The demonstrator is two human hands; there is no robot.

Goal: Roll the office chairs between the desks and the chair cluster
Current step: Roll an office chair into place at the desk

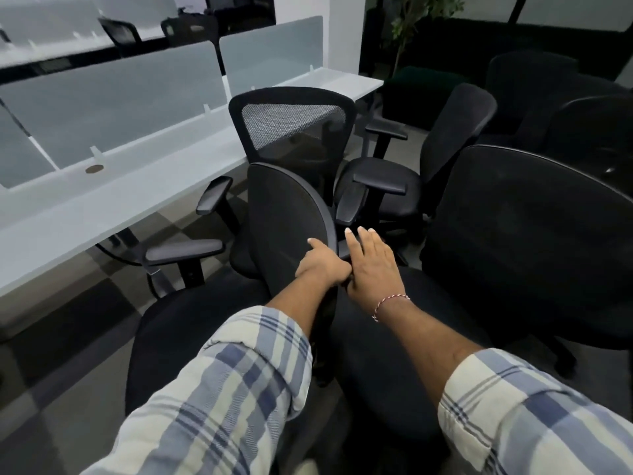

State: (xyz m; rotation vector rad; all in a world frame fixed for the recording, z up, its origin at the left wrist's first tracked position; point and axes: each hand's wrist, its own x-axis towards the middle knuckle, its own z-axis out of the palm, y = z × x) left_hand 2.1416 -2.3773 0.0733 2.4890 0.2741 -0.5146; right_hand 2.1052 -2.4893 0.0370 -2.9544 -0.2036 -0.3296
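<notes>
A black office chair stands right in front of me, its backrest [287,217] seen nearly edge-on and its armrests [212,197] pointing left toward the white desk [85,214]. My left hand [322,265] grips the right rim of that backrest, fingers curled round the edge and the index finger lying on the fabric. My right hand [371,265] lies beside it with straight fingers, just right of the same rim. Whether its palm touches the rim is hidden. A mesh-back chair [294,128] stands directly behind, against the desk.
Several black chairs crowd the right side: one with armrests [380,186] and a big fabric back [527,234] very close. Frosted dividers [120,104] run along the desk. A dark green pouf [421,94] and a plant [411,29] stand at the back. Checked carpet [68,337] lies at the left.
</notes>
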